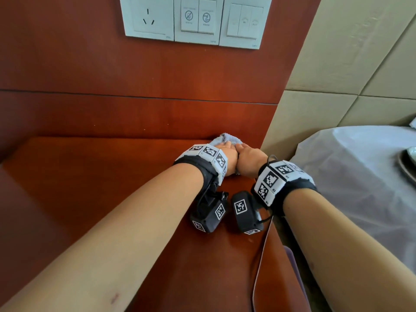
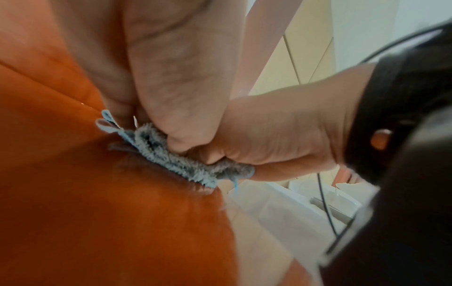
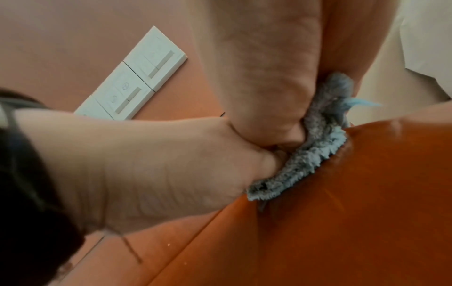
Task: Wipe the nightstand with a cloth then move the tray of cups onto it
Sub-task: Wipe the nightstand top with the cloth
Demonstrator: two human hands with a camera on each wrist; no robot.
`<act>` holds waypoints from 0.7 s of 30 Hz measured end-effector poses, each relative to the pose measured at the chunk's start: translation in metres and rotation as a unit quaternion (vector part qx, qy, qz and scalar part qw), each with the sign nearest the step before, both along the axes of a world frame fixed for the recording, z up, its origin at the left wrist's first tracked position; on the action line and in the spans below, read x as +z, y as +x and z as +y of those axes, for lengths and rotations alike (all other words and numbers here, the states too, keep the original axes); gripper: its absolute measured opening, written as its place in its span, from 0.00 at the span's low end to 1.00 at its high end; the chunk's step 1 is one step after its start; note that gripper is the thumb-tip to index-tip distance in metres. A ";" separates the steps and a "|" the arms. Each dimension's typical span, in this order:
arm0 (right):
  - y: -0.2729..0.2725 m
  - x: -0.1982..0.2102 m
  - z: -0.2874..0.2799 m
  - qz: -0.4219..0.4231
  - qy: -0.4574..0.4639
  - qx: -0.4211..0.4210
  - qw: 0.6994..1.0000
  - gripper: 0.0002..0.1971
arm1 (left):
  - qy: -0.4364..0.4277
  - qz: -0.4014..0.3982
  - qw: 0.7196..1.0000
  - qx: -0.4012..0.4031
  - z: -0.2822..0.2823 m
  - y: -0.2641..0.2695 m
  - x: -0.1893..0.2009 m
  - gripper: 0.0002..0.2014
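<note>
A light blue-grey cloth (image 1: 227, 138) lies bunched at the back right corner of the reddish-brown nightstand (image 1: 112, 188). My left hand (image 1: 226, 152) and my right hand (image 1: 244, 156) sit side by side on it, both holding it down against the wood. In the left wrist view the cloth (image 2: 176, 162) is squeezed under the left hand (image 2: 171, 77) and the right hand (image 2: 281, 135). The right wrist view shows the cloth (image 3: 318, 154) under the right hand (image 3: 264, 77), with the left hand (image 3: 146, 164) beside it. The fingertips are hidden. A brown tray (image 1: 403, 170) shows only its edge at far right, on the bed.
A wood wall panel rises right behind the cloth, carrying a white socket and switch plate (image 1: 195, 19). The bed with a white sheet (image 1: 360, 176) stands to the right, below a beige padded headboard (image 1: 360, 64). A thin cable (image 1: 261, 255) hangs along the nightstand's right edge.
</note>
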State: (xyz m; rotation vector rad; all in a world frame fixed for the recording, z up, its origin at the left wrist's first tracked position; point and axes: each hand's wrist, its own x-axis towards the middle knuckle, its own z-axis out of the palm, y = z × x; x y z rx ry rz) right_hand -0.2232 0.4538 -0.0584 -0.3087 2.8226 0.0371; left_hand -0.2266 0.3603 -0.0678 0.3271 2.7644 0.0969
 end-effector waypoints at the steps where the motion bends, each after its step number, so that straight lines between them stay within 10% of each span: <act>1: 0.006 0.000 -0.001 -0.001 0.019 0.017 1.000 0.32 | -0.005 0.001 1.000 0.003 -0.001 0.006 0.000 0.40; 12: 0.105 0.005 -0.019 -0.015 -0.027 0.056 0.998 0.27 | 0.000 0.038 0.999 -0.003 -0.032 0.106 -0.003 0.33; 21: 0.145 -0.014 -0.133 -0.041 -0.087 0.095 0.991 0.32 | 0.008 0.024 0.999 0.024 -0.164 0.179 0.005 0.30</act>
